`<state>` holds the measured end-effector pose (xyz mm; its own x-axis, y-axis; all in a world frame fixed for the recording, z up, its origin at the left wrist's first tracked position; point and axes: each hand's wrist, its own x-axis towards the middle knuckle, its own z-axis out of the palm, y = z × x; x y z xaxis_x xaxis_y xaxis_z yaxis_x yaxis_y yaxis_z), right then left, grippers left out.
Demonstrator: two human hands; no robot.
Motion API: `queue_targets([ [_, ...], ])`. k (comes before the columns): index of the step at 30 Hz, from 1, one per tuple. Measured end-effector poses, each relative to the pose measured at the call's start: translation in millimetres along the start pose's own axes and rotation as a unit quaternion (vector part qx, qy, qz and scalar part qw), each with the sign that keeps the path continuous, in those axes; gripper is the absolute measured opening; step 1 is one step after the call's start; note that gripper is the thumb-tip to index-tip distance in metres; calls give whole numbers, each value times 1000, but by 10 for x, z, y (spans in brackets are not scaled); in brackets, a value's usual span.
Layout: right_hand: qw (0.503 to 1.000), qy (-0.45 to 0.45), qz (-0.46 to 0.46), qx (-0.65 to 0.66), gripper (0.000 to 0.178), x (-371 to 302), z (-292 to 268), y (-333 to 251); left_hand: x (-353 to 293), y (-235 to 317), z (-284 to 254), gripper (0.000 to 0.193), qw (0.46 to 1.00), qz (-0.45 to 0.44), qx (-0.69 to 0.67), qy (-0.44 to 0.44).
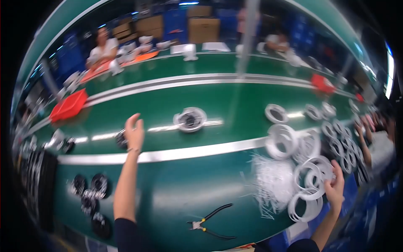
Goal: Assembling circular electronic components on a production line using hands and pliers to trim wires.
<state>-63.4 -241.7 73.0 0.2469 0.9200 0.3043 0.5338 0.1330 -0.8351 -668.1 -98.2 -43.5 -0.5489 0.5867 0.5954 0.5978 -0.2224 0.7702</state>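
Observation:
My left hand [134,132] reaches over the green conveyor belt, its fingers slightly blurred and apart, with nothing visible in them. A dark round part [121,138] sits on the belt just left of that hand. On the right, my right hand [334,187] pinches the edge of a white plastic ring [324,164] in a loose pile. Another white ring [305,212] lies below. Left of the pile is a heap of thin clear plastic strips [275,182]. Diagonal cutters [205,220] with dark handles lie opened on the near table.
A white ring-shaped assembly with a dark centre [191,119] sits mid-belt. Several black round parts [89,201] are at left, beside a black stack [40,189]. Red trays [69,105] rest along the belt's far edge. People work across the belt and at right.

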Motion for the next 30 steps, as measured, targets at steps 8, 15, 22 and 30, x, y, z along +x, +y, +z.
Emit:
queue_targets([
  [8, 968, -147, -196, 45, 73, 354, 1819, -409, -403, 193, 53, 26, 1000, -1, 0, -7],
  [15, 921, -319, -180, -135, 65, -103, 2936, -292, -225, -128, -241, 18, 994, 32, 9, 103],
  [22, 878, -333, -223, -263, 78, -116, 2869, -720, 324, -1147, -686, 66, 946, -186, 263, -36],
  [30, 666, -618, -319, -271, 125, 53, 3237, -762, 69, -883, -321, 41, 973, -161, 163, -25],
])
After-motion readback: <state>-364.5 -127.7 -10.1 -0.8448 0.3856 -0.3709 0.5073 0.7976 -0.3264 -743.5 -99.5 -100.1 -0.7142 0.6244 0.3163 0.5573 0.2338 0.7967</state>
